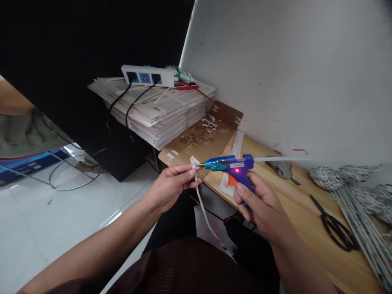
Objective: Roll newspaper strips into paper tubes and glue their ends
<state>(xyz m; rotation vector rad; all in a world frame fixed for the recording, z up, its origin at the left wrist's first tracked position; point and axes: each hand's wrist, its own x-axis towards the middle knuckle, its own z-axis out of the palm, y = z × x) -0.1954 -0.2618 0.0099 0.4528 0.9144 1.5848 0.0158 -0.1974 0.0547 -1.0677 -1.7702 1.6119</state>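
Observation:
My right hand is wrapped round the handle of a blue hot glue gun with an orange trigger and a lit red lamp. A white glue stick juts from its back end. Pinched in my left hand is a thin rolled paper strip, its flattened top end standing above the fingers. The gun's brass nozzle meets or nearly meets that end; whether glue is coming out I cannot tell. Below the hand the strip hangs down toward my lap, with coloured print on its lower part.
Newspapers are stacked at the back left, with a white power strip and two black plugs on top. Paper scraps lie on a brown board. Black scissors and woven paper pieces are at the right. Another person's arm shows far left.

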